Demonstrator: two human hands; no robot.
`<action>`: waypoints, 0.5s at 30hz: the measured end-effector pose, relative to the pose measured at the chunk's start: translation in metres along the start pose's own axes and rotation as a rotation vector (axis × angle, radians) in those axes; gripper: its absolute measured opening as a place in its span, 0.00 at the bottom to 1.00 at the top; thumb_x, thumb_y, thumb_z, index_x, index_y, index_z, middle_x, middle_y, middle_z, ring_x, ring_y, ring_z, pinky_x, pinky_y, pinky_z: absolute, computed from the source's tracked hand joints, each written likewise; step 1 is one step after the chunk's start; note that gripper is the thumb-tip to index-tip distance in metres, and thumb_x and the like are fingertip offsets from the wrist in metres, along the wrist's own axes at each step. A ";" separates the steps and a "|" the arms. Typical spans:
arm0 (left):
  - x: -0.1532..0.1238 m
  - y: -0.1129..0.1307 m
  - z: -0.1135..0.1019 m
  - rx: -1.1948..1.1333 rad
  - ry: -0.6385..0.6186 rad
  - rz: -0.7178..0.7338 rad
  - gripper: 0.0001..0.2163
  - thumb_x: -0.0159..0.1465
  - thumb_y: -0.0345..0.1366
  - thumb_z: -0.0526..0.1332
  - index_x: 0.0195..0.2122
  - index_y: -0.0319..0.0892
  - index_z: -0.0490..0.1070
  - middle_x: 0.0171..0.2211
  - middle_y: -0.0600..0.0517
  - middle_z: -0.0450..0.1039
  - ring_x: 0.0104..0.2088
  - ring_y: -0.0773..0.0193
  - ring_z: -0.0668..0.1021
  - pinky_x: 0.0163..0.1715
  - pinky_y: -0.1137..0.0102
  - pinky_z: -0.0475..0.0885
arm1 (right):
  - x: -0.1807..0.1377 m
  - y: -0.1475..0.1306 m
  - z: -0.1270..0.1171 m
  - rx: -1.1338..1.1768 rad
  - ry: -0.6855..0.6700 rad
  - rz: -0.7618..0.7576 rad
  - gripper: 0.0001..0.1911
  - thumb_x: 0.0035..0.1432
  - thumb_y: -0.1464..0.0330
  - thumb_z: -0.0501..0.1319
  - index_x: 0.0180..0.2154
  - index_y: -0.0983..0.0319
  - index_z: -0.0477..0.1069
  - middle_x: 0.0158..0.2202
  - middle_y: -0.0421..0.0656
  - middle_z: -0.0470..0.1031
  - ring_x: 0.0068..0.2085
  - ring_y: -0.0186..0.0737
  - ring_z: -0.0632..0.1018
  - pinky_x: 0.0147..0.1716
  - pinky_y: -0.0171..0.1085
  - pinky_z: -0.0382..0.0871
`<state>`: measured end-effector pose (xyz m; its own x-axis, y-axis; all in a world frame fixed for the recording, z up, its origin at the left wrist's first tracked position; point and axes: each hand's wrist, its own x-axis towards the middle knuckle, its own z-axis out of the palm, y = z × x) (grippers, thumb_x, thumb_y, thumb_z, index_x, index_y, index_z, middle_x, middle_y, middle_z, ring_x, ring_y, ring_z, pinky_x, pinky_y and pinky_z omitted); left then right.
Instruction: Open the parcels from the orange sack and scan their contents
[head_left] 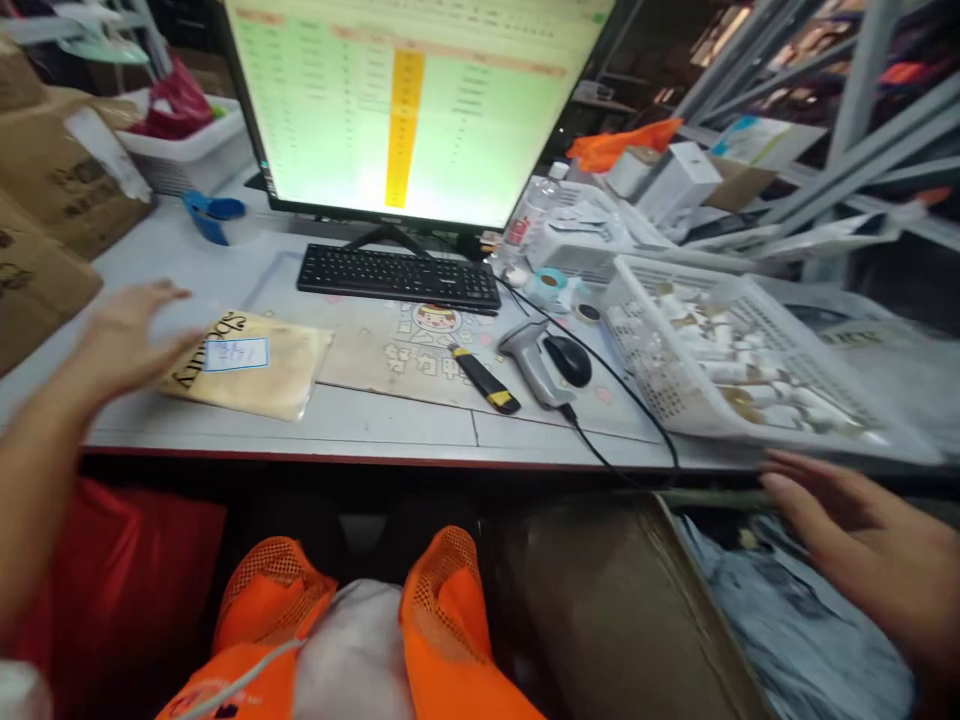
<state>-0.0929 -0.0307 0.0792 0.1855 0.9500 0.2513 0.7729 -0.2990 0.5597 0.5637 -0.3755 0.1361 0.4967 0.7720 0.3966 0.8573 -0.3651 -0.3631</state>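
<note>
On the left of the desk lies a flat yellowish packet [285, 375] in clear film, with black lettering and a blue-edged label bearing handwriting. My left hand [131, 340] is at its left edge, fingers apart and thumb reaching over the lettering; whether it touches the packet I cannot tell. Off the desk's front edge at the right, my right hand [855, 540] hovers with fingers stretched out and nothing in it. Below that hand is an open brown box [600, 590] beside grey-blue bagged stuff [810, 620].
A monitor [330, 120] stands behind a keyboard [397, 275]. A yellow-black utility knife [484, 378], a barcode scanner [536, 360] and a mouse [568, 360] lie mid-desk, cables trailing. White baskets [660, 400] of small rolls stand right; cardboard boxes [67, 190] stand left.
</note>
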 end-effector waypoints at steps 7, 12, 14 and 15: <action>-0.032 -0.032 0.062 0.395 -0.182 -0.118 0.35 0.72 0.53 0.48 0.73 0.34 0.53 0.74 0.35 0.48 0.73 0.39 0.53 0.70 0.49 0.49 | 0.029 -0.165 0.049 0.339 -0.243 -0.279 0.20 0.63 0.45 0.60 0.50 0.47 0.76 0.45 0.48 0.82 0.47 0.53 0.82 0.48 0.54 0.77; -0.070 0.021 0.086 0.300 -0.044 -0.133 0.36 0.70 0.52 0.54 0.71 0.30 0.54 0.72 0.30 0.51 0.72 0.37 0.55 0.69 0.48 0.53 | 0.033 -0.249 0.139 0.525 -0.481 -0.597 0.19 0.66 0.55 0.60 0.53 0.56 0.74 0.48 0.48 0.81 0.43 0.49 0.83 0.47 0.51 0.79; -0.088 0.046 0.093 0.227 0.027 -0.132 0.35 0.68 0.52 0.57 0.69 0.32 0.58 0.70 0.32 0.57 0.70 0.36 0.60 0.68 0.48 0.56 | 0.028 -0.274 0.172 0.530 -0.542 -0.667 0.20 0.66 0.57 0.59 0.55 0.57 0.73 0.52 0.49 0.80 0.49 0.50 0.81 0.52 0.52 0.77; -0.097 0.056 0.097 0.175 0.052 -0.121 0.34 0.67 0.51 0.59 0.69 0.34 0.60 0.68 0.33 0.61 0.68 0.37 0.63 0.67 0.48 0.58 | 0.025 -0.284 0.187 0.514 -0.556 -0.687 0.21 0.66 0.57 0.59 0.57 0.57 0.72 0.55 0.50 0.78 0.54 0.52 0.79 0.55 0.54 0.74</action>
<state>-0.0089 -0.1306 0.0096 0.0572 0.9706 0.2338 0.8819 -0.1588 0.4439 0.3078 -0.1552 0.0914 -0.3258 0.9103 0.2552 0.7065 0.4138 -0.5742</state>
